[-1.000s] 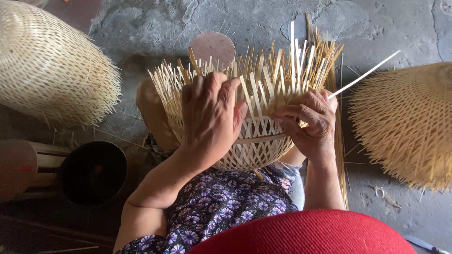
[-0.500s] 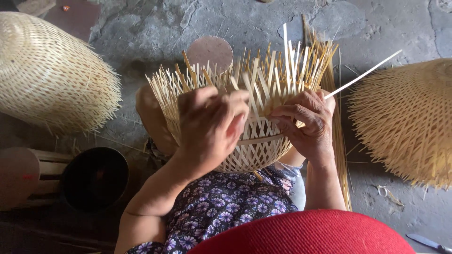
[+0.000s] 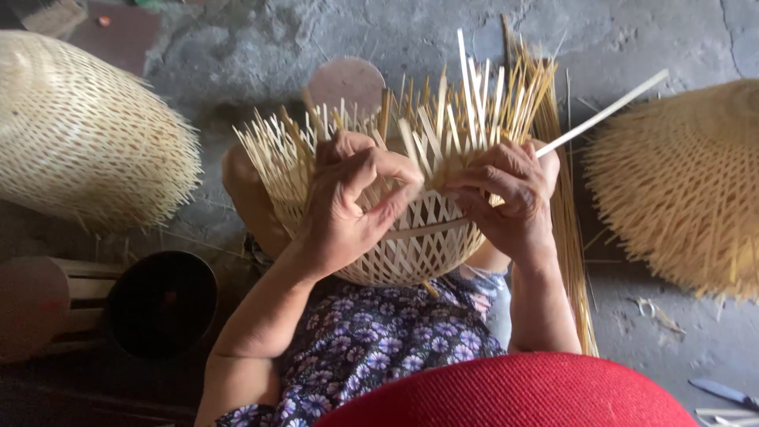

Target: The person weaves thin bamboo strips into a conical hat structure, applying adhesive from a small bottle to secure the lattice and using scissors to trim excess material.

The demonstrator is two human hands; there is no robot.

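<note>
A half-woven pale bamboo basket (image 3: pixel 395 237) rests on the person's lap, left hand (image 3: pixel 348 205) and right hand (image 3: pixel 506 198) on it; a finished domed bamboo basket (image 3: pixel 87 134) lies on the floor left, another unfinished spiky bamboo basket (image 3: pixel 680 182) right

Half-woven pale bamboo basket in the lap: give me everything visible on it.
The half-woven pale bamboo basket is a rounded bowl of flat strips in an open lattice, with one horizontal band across its side. Its rim is unfinished: loose strip ends stick up and fan outward, tallest toward the far right. It rests on the person's lap against floral fabric, tipped toward the camera. The left hand and right hand both grip strips at its upper edge. One long thin strip angles out to the right.
</note>
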